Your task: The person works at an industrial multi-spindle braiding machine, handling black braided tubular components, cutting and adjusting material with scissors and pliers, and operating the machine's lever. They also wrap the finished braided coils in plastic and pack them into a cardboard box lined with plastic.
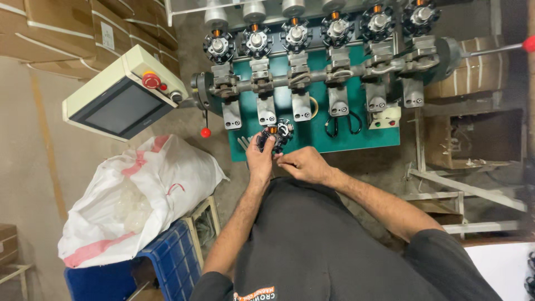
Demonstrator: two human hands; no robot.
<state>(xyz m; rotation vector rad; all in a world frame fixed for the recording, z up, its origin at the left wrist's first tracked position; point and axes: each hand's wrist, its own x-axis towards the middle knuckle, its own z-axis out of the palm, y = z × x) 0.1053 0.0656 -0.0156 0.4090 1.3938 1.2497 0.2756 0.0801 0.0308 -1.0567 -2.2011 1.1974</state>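
**Wound core held at the bench edge, both hands on it**

While the left hand (259, 161) grips a small round wound core (277, 134) from below, fingers curled shut around its near side, the right hand (301, 164) lies just to the right of it, fingertips pinched together at its lower edge; what they pinch is too small to tell. The core sits just above and beyond both hands, over the near edge of the green machine bench (317, 131), its flat face turned up toward the camera. The left hand is the one bearing it; the right only touches its rim.

The core is black, toothed plastic with a shiny metal middle and a band of copper-coloured wire. Six like it sit on a row of spindles (295, 33) at the far side of the bench, above grey metal clamps. Scissors (343, 121) with black handles lie on the bench to the right. A white woven sack (139, 195) slumps over a blue crate (167, 262) at the left, below a cream control box (125, 92) with a dark screen.
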